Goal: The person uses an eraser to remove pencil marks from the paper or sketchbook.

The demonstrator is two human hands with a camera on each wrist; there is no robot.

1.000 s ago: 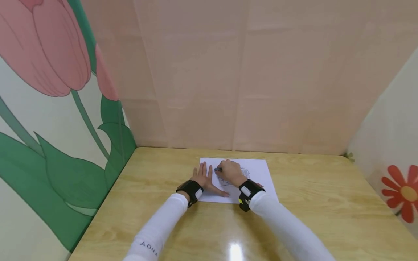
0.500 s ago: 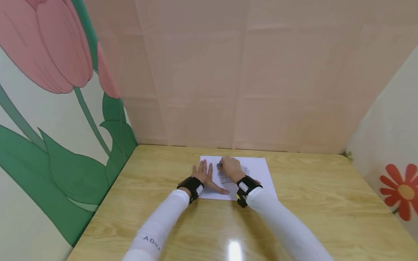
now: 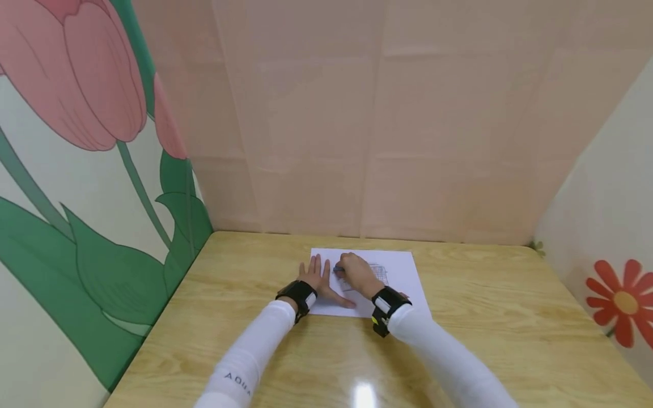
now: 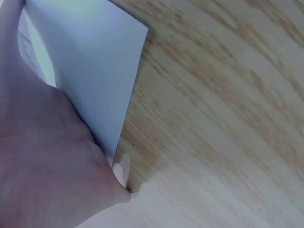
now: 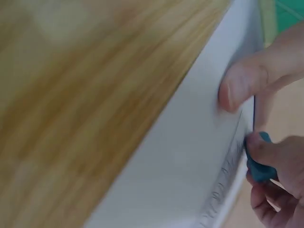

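White paper (image 3: pixel 398 272) lies flat on the wooden bench (image 3: pixel 484 317), near the far wall and a little left of the middle, with a pencilled grid-like drawing (image 3: pixel 380 274) on it. The right hand (image 3: pixel 357 273) rests on the sheet with its fingers curled round a blue crayon or pen (image 3: pixel 338 270), whose tip meets the paper at the left edge of the drawing; the right wrist view shows the same blue tool (image 5: pixel 259 166) pinched between thumb and fingers just above the sketched lines. The left hand (image 3: pixel 317 276) lies flat, fingers spread and straight, pressing the left part of the sheet down, thumb pointing toward the right hand and just beside it. In the left wrist view the palm (image 4: pixel 47 161) covers the corner of the paper (image 4: pixel 95 71), wood grain showing beside it. Both wrists wear black bands over white sleeves. Painted panels with a pink tulip (image 3: pixel 87 73) and a red flower (image 3: pixel 624 303) stand along the bench's sides.
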